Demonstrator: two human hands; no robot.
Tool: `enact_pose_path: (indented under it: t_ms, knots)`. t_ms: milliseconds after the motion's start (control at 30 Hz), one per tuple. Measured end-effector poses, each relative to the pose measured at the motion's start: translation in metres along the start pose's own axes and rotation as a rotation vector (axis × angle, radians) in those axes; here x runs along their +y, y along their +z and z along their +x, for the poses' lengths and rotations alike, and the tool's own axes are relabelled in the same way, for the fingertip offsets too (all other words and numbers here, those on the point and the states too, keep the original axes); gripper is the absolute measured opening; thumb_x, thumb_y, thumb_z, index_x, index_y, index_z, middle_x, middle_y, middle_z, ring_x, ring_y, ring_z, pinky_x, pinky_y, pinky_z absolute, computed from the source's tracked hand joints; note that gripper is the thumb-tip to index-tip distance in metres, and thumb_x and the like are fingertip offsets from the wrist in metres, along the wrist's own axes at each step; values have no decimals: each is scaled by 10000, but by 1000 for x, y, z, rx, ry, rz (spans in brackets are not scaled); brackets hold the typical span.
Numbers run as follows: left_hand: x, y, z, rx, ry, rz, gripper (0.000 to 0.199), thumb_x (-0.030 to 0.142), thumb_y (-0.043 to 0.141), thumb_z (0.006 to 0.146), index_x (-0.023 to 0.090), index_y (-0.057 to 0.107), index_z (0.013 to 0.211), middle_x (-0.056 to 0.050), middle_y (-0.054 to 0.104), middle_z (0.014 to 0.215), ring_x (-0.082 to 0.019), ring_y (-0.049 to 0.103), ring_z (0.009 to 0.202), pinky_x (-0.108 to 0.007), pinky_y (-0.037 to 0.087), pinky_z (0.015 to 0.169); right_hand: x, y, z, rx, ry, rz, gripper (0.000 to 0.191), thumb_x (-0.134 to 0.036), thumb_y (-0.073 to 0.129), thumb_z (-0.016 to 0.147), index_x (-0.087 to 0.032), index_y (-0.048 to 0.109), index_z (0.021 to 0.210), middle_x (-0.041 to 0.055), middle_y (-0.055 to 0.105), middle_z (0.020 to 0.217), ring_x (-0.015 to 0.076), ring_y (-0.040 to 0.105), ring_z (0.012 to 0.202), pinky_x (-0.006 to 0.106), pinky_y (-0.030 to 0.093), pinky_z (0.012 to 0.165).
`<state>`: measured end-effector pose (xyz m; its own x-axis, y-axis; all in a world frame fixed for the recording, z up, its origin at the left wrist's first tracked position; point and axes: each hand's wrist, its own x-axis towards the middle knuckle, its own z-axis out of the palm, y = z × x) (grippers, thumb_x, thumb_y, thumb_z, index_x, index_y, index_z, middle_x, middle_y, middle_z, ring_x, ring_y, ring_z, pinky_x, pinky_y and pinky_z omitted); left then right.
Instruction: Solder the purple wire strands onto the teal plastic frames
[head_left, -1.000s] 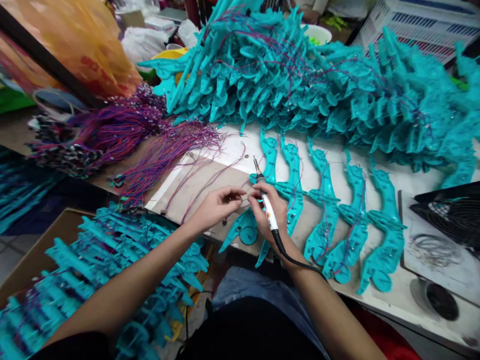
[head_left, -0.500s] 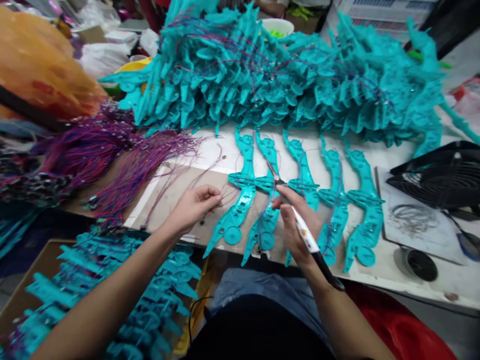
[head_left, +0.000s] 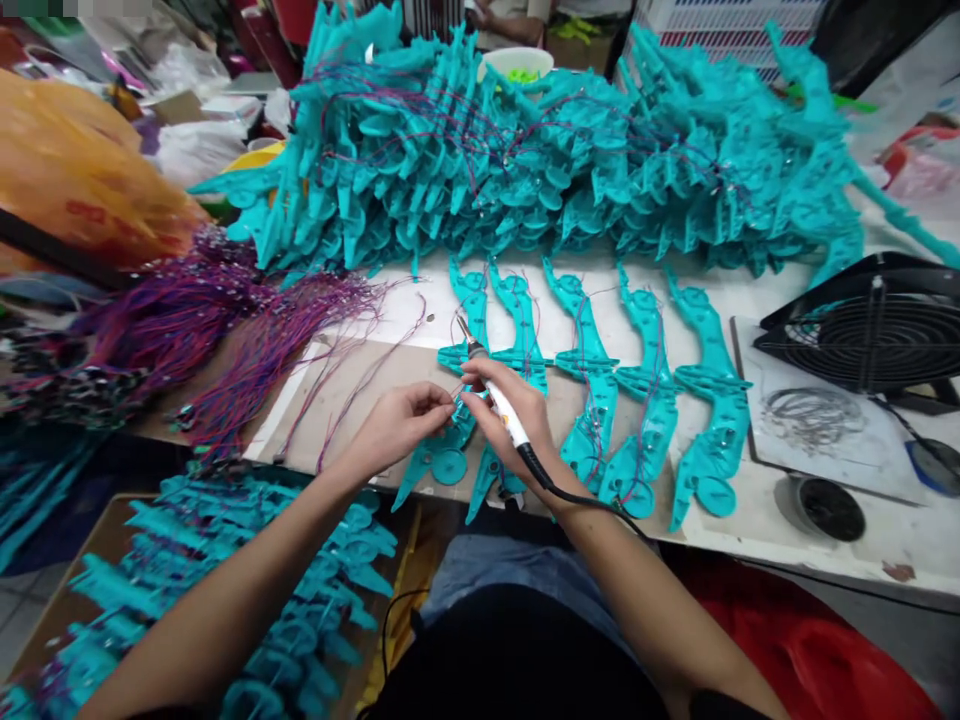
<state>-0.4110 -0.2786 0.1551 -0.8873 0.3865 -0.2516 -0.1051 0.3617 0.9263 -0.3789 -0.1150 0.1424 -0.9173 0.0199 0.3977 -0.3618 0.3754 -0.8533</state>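
My right hand is closed around a white soldering iron, its metal tip pointing away from me over the leftmost turquoise plastic part. Close beside it, my left hand pinches thin wires above that same part. The fingertips of both hands nearly meet, and they hide some of the part's middle. More turquoise parts lie in a row to the right, such as this one with wires along it. Loose red and purple wires rest left of my left hand.
A tall heap of turquoise parts lines the back. Bundled wires lie at left. A black fan, coiled solder-like wire and a small dark pot stand at right. Below left, a box holds more parts.
My right hand has moved left with the soldering iron, from the second part to the leftmost one. My left hand has shifted slightly right, so both hands are now together.
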Motion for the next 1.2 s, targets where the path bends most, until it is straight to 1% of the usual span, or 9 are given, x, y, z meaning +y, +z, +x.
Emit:
enact_pose_path:
  t_ms: [133,400,533,633,733,900,1033,1133,1200]
  knots:
    - [-1,-1,-2,-22,1,-39,204,341,631,726,139,617,753,14,579,639,-99,532,566,-219,429,542,5,10,3,27,5,21,232,-165,567,837,-236,631,1049,14,674,911,155,648,876,298,515,842]
    - [-7,-2,-2,-17,-21,-205,257,377,681,716,136,608,771,0,619,662,-98,549,563,-221,451,550,5,13,-4,50,54,69,212,-210,589,836,-221,628,1044,7,663,857,133,642,760,255,510,718]
    - [-5,-1,-3,-2,-21,-204,275,398,693,712,139,615,759,2,611,634,-86,506,529,-213,422,519,5,13,-7,51,44,9,214,-229,576,853,-217,624,1061,19,680,899,142,647,803,275,517,776]
    - [-4,-2,-4,21,-2,-199,293,408,689,711,139,656,823,-9,629,671,-92,507,543,-218,419,522,3,13,-8,61,6,-41,190,-226,556,870,-215,628,1045,31,686,961,148,650,842,288,516,819]
    - [-1,-6,-3,30,52,-100,271,390,662,735,143,687,844,-22,654,703,-107,518,567,-227,421,537,1,13,-8,56,-26,-99,182,-232,540,883,-216,632,1039,43,685,988,160,650,869,293,517,827]
    - [5,-14,-3,28,180,235,189,309,584,780,154,687,748,-11,660,684,-124,543,611,-234,415,604,4,17,-7,6,-56,-165,194,-225,510,900,-217,639,1045,49,687,982,164,654,879,284,514,814]
    - [4,-16,-1,28,246,413,198,278,512,822,161,660,759,-9,645,685,-131,537,622,-237,381,601,4,20,-4,35,-66,-137,182,-205,525,897,-212,647,1033,40,700,996,155,667,900,272,520,827]
    - [-5,-17,2,95,253,501,193,271,486,840,164,641,797,-25,655,738,-149,559,678,-249,385,642,-8,7,-8,130,-73,-132,155,-231,571,888,-209,658,1014,30,715,974,147,681,861,266,535,812]
    - [-14,-16,3,143,235,533,192,285,480,845,168,630,818,-34,658,762,-162,573,706,-259,394,662,-20,-16,-18,234,-83,-204,143,-244,608,872,-219,670,998,22,724,949,151,689,831,273,545,798]
